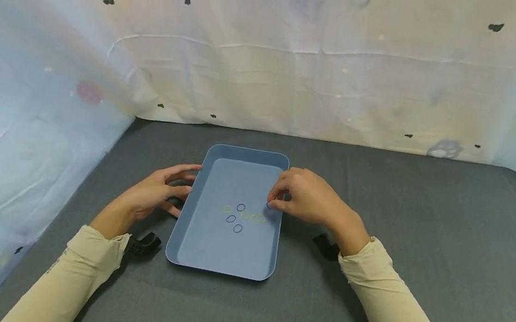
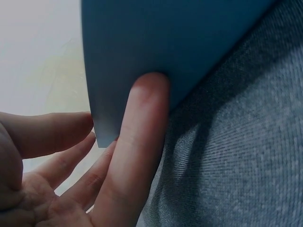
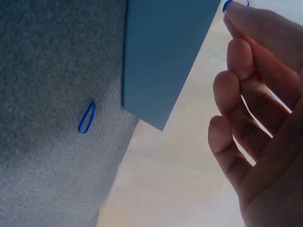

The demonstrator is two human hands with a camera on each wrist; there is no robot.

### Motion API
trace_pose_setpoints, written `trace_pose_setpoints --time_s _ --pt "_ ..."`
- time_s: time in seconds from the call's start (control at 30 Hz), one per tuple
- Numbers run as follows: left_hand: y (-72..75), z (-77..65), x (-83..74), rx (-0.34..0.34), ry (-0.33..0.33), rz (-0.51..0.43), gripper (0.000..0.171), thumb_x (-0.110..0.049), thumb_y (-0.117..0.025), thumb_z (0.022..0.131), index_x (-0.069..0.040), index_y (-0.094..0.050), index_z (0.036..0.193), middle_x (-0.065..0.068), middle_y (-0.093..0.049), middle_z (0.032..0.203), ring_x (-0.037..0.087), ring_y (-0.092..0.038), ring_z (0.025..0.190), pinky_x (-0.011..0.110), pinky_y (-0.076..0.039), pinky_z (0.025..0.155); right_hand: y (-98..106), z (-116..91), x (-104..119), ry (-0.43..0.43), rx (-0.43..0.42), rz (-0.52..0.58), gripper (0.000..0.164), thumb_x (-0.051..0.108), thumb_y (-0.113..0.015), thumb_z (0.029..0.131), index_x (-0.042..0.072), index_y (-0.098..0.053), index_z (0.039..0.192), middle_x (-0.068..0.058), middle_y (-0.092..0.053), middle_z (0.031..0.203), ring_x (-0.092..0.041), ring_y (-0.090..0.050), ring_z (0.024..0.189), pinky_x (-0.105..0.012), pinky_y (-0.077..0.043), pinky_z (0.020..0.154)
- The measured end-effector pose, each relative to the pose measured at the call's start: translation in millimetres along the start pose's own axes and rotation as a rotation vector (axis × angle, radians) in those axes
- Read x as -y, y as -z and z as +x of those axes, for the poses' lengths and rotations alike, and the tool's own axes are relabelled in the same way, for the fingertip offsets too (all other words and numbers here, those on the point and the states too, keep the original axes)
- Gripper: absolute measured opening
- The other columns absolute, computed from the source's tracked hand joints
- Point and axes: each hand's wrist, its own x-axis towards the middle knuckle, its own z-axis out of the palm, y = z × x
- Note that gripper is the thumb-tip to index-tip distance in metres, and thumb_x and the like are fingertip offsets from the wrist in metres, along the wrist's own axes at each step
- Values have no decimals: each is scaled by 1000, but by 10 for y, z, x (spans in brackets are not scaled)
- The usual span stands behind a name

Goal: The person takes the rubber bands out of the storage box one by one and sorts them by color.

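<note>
A blue-grey tray [image 1: 221,249] lies on the cloth, with three thin blue rubber bands [image 1: 237,228] and several yellow rubber bands [image 1: 245,215] loose on its floor. My left hand [image 1: 155,190] rests fingertips against the tray's left wall, fingers spread and fairly straight. In the left wrist view, one fingertip [image 2: 150,90] presses the outside of that wall. Above the tray's right side, my right hand [image 1: 305,195] pinches a blue rubber band [image 3: 226,6] between thumb and forefinger. Its other fingers curl loosely. Another blue rubber band [image 3: 87,117] lies on the cloth beside the tray.
Dark grey cloth [image 1: 403,258] covers the table around the tray. A pale patterned curtain [image 1: 268,85] hangs along the back edge, and a light blue sheet [image 1: 18,138] hangs at the left. Black wrist straps [image 1: 144,244] show below the sleeves.
</note>
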Motion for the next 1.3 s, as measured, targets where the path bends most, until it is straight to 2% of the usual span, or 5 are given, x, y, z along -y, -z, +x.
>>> trace_pose_setpoints --time_s 0.17,0.37,0.7,1.1,1.3 --pt "14 -22 21 -3 -2 11 60 -15 -54 104 -22 -30 158 19 -31 159 27 -64 106 46 -63 73 -32 -4 0 -2 -10 7 4 25 -79 86 22 -79 89 10 -66 90 -12 -61 92 -33 -53 81" --pt "-13 -26 47 28 -5 12 61 -17 -55 103 -21 -28 158 20 -30 159 26 -64 107 45 -63 74 -58 -74 25 -33 -5 32 4 25 -79 86 22 -79 89 12 -66 89 -10 -60 90 -30 -52 80" --pt "16 9 21 26 -46 25 62 -17 -56 103 -19 -28 158 21 -30 159 30 -63 112 46 -63 72 72 -253 -81 -95 -53 26 3 20 -79 86 23 -79 88 13 -66 87 -9 -60 87 -29 -52 76" --pt "40 -9 44 21 -55 12 63 -19 -58 102 -20 -30 158 20 -32 158 27 -64 106 45 -63 71 153 -277 -207 -126 -53 19 3 19 -78 87 20 -79 90 10 -68 90 -13 -63 89 -33 -53 78" --pt "38 -5 24 14 -59 13 61 -15 -56 103 -18 -29 158 21 -32 158 29 -63 108 46 -63 70 186 -290 -258 -130 -64 10 4 19 -78 87 20 -79 91 8 -69 91 -13 -63 89 -34 -53 77"
